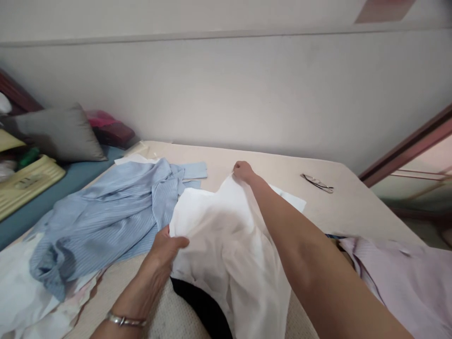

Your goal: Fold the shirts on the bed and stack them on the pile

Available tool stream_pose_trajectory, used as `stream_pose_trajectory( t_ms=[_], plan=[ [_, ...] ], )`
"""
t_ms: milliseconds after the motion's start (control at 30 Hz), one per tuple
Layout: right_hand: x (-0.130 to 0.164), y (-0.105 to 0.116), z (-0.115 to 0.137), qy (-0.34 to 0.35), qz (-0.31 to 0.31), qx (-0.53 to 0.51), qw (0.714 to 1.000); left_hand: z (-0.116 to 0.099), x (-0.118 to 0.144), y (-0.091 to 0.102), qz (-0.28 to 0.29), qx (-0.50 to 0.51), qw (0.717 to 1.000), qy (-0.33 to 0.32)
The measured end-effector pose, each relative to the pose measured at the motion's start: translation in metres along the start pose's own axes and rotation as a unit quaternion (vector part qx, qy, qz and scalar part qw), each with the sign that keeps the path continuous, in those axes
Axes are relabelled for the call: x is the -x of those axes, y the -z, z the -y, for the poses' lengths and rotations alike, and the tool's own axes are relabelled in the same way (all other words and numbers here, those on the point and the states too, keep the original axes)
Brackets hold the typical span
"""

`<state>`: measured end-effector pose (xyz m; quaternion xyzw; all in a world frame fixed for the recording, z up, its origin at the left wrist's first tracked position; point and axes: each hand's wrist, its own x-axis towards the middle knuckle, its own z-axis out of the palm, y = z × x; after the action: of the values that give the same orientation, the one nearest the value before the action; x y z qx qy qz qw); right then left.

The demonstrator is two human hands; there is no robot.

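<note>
A beige mattress [247, 162] carries everything. A crumpled light-blue striped shirt [116, 214] lies toward its left edge, with white cloth [21, 292] beneath it at the near left corner. A white garment [229, 245] spreads across the middle. Folded glasses [317, 183] rest near the far right corner, and a pale lilac shirt [406, 278] drapes the right edge.

place: home bedroom | signs: bare mattress [353, 207], grey pillow [60, 134], shirts spread about, eyeglasses [317, 182]

We grip a white garment [229, 245] with both hands, left hand [164, 249] at its near edge, right hand [243, 170] pinching its far end, beside a blue striped shirt [116, 216] on the bed [353, 207].
</note>
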<state>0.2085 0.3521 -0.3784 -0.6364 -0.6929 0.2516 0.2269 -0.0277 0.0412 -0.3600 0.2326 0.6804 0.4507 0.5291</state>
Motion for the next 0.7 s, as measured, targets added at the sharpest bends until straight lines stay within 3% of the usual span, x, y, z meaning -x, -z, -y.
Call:
stream_pose_trajectory(
  t_ms=[133,300,400,467,567,700],
  plan=[
    [0.021,0.001,-0.006,0.028,-0.018,-0.083,0.996,-0.008,0.015,-0.002,-0.013,0.048,0.998,-0.047],
    [0.057,0.033,-0.026,0.02,-0.101,-0.097,0.99,-0.017,0.016,-0.003,0.002,0.14,0.987,0.075],
    [0.088,0.048,-0.045,-0.012,-0.156,-0.059,0.986,-0.019,0.014,-0.005,0.012,0.184,0.976,0.115],
    [0.11,0.045,-0.058,-0.007,-0.144,0.023,0.989,-0.019,0.015,-0.007,0.045,0.19,0.973,0.12],
    [0.136,0.028,-0.074,0.004,-0.068,0.189,0.98,-0.02,0.019,-0.009,0.081,0.191,0.969,0.133],
    [0.141,0.019,-0.071,-0.031,-0.009,0.269,0.963,-0.026,0.021,-0.009,0.057,0.217,0.968,0.114]
  ],
)
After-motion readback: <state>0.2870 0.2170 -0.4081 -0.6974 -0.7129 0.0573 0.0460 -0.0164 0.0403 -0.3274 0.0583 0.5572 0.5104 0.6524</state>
